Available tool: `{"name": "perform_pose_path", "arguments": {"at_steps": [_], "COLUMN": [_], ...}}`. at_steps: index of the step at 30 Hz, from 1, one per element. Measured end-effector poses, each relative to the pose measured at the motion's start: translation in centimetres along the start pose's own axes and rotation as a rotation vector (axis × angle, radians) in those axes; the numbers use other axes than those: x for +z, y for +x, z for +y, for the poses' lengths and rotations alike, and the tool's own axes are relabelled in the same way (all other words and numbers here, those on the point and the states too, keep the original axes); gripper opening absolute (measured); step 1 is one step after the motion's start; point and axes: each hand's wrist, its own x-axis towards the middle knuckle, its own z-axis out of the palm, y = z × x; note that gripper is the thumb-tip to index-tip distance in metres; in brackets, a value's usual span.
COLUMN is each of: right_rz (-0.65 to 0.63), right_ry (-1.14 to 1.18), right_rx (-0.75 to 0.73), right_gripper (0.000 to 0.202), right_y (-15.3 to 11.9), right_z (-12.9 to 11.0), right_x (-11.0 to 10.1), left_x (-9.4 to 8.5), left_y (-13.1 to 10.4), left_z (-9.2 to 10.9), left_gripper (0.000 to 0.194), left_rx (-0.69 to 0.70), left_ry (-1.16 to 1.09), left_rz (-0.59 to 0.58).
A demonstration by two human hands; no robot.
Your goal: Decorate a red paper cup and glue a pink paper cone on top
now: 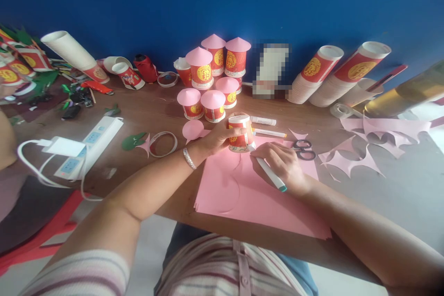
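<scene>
cup (240, 141) near upright; marker (271, 175) slanted, tip toward cup

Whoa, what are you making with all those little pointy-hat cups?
A person's left hand is holding a red paper cup above a stack of pink paper. The right hand holds a white marker with its tip at the cup's pale bottom band. This cup has no pink cone on top. Behind it stand several red cups with pink cone tops. Dark-handled scissors lie to the right.
</scene>
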Motion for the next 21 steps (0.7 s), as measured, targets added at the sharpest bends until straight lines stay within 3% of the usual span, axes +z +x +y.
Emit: {"name": "perform_pose_path", "arguments": {"at_steps": [9,16,21], "right_rz": [0.042,0.015,0.029], "right_ry": [-0.016,-0.004,0.000], "right_rx": [-0.014,-0.013,-0.062], "right_gripper": [0.023,0.023,0.026], "right_y": [0.0,0.0,0.2], "right_z": [0.1,0.2,0.0], "right_x": [0.1,0.0,-0.1], "left_x": [-0.6,-0.9,-0.6], "left_y": [0.3,0.2,0.2], "left_z": [-0.6,-0.9,-0.7], "left_gripper": [0.029,0.029,0.030], "left_rx": [0.022,-0.026,0.007], "left_ry": [-0.019,-0.020,-0.051], "left_rz": [-0.086,-0.049,-0.089]}}
